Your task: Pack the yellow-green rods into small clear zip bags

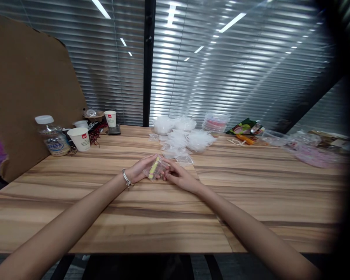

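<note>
- A bench (265, 194) with striped wood grain is crossed by a seam.
- At its left side, a bottle (55, 136) and a paper cup (81, 139) are placed side by side, with a black block (114, 130) set farther back.
- The rear middle is covered by a clear plastic heap (177, 146).
- Tubs (216, 122) are stacked just beside it.
- Rightward, a green packet (244, 127), an orange object (245, 139) and pink plastic (317, 154) are spread.

Glare streaks across the blinds (186, 58), dark blurred right edge, wide-angle distortion
</note>
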A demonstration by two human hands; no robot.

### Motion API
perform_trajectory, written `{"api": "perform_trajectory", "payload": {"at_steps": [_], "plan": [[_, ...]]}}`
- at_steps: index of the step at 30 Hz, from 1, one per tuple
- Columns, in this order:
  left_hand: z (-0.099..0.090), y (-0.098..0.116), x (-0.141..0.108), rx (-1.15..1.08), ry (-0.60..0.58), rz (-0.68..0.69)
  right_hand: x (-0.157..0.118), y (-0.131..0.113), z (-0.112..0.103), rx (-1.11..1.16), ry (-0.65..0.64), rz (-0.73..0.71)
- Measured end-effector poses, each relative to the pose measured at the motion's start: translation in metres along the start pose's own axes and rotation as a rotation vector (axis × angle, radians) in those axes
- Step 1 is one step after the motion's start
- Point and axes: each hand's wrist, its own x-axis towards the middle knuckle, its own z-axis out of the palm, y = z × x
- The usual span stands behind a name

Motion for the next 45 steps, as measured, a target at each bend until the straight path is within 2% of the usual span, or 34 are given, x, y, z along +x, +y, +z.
{"api": "perform_trajectory", "payload": {"at_steps": [10, 25, 31, 35, 38, 41, 42, 45], "plan": [[0.003, 0.002, 0.0, 0.007, -0.037, 0.015, 0.001, -0.006, 0.002, -0.032, -0.012, -0.022], [0.004, 0.003, -0.002, 0.014, 0.003, 0.02, 0.002, -0.009, 0.002, 0.024, -0.005, -0.001], [-0.004, -0.001, 0.002, -0.067, 0.038, 0.009, 0.001, -0.001, 0.003, -0.11, 0.044, 0.019], [-0.018, -0.003, 0.009, -0.205, 0.131, 0.078, -0.001, 0.001, 0.007, -0.247, 0.115, -0.011], [-0.035, 0.0, 0.014, -0.324, 0.266, 0.205, -0.001, -0.009, 0.018, -0.33, 0.132, -0.088], [-0.055, 0.003, 0.019, -0.394, 0.402, 0.313, -0.001, -0.033, 0.043, -0.488, 0.063, -0.257], [-0.061, 0.004, 0.02, -0.41, 0.42, 0.327, -0.002, -0.043, 0.054, -0.556, 0.009, -0.34], [-0.075, 0.006, 0.022, -0.432, 0.425, 0.356, -0.002, -0.075, 0.093, -0.735, -0.287, -0.6]]}}
